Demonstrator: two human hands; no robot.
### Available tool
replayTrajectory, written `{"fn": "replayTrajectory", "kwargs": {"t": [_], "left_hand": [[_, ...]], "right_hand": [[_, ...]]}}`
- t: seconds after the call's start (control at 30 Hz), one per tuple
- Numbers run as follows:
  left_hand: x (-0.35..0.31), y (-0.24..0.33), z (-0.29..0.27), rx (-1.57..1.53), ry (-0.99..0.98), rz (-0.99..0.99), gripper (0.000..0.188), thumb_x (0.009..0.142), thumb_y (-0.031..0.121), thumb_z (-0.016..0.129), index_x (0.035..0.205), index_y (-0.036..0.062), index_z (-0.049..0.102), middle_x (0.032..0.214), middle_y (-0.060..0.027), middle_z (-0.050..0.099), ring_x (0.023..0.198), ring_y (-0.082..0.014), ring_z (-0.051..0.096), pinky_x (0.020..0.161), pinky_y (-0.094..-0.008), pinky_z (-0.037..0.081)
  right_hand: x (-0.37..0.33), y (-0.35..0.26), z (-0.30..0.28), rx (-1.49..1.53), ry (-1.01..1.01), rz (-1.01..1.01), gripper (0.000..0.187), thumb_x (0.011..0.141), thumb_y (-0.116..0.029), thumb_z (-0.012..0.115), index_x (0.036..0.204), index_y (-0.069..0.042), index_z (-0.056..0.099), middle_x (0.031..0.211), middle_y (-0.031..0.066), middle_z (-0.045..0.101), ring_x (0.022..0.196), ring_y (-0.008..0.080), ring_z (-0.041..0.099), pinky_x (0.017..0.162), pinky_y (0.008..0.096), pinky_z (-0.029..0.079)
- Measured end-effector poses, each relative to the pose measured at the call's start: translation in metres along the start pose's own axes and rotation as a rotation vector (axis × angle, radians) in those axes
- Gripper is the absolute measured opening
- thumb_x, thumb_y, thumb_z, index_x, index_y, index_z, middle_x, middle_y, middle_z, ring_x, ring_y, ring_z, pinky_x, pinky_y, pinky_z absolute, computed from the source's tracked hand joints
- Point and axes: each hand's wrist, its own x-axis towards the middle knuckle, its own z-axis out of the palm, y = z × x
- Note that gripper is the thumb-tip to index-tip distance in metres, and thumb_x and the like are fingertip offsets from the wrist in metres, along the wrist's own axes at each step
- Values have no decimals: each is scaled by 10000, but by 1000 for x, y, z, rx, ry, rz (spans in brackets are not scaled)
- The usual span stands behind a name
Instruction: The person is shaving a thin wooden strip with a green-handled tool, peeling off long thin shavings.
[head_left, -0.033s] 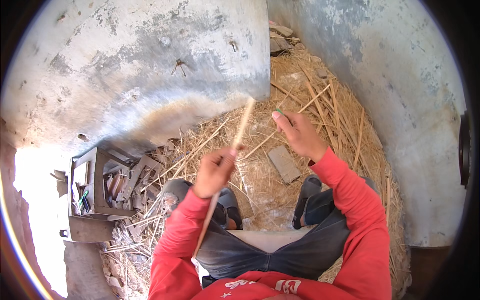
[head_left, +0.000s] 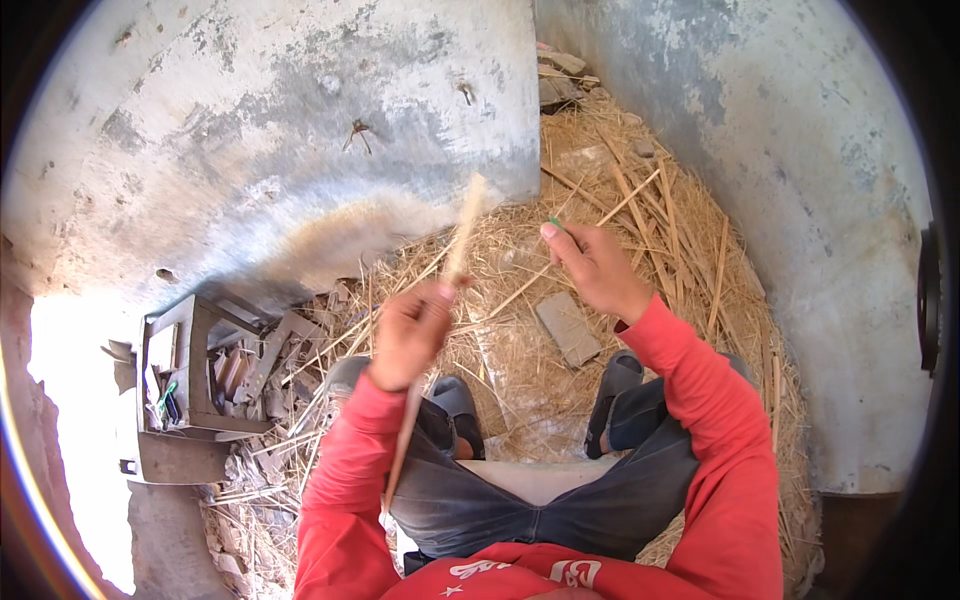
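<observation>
Pale strip [head_left: 465, 228] stands slantwise in front of the person, its blurred upper end left of the right hand, its lower length running along the inside of the left forearm toward the lap. Compared with the earlier frame, the strip and the left hand [head_left: 412, 332] have shifted to the left, the strip's tip also lying a little higher up in the view, nearer the metal sheet [head_left: 300, 130]. That hand is curled round the strip, thumb and fingers closed on it. The right hand [head_left: 595, 265] has barely moved; it pinches a small green thing [head_left: 555, 221], mostly hidden, well apart from the strip. Between the feet, the grey block [head_left: 568, 330] lies unchanged on the straw-strewn floor [head_left: 530, 410].
</observation>
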Motion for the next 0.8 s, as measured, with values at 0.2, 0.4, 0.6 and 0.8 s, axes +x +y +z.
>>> {"fn": "replayTrajectory", "kwargs": {"t": [0.2, 0.4, 0.6, 0.8], "left_hand": [[15, 128, -69, 479, 633, 751, 297, 1065, 237, 543, 1193, 32, 716, 528, 98, 430, 419, 1, 318, 386, -217, 204], [14, 207, -59, 522, 897, 1248, 371, 1084, 282, 500, 1059, -7, 731, 502, 50, 484, 383, 1, 348, 353, -198, 215], [28, 225, -39, 451, 958, 1262, 440, 1091, 276, 472, 804, -26, 614, 629, -62, 602, 430, -42, 420, 419, -226, 314], [40, 238, -27, 200, 1118, 1425, 396, 1111, 350, 359, 994, 21, 547, 591, -49, 567, 461, -110, 491, 472, -245, 381]], "right_hand": [[-3, -15, 9, 54, -89, -106, 534, 977, -508, 591, 857, 8, 657, 616, 60, 492, 602, 158, 491, 602, 350, 404], [-17, -33, 44, 225, -215, -174, 463, 921, -488, 678, 800, -42, 658, 599, -3, 475, 562, 111, 451, 550, 323, 373], [-22, -53, 73, 278, -515, -272, 472, 925, -525, 677, 857, -62, 740, 615, -31, 514, 531, 86, 444, 526, 314, 359], [-15, -68, 89, 683, -616, -40, 662, 962, -634, 575, 1194, -22, 678, 594, -75, 426, 479, 43, 373, 448, 277, 299]]}}
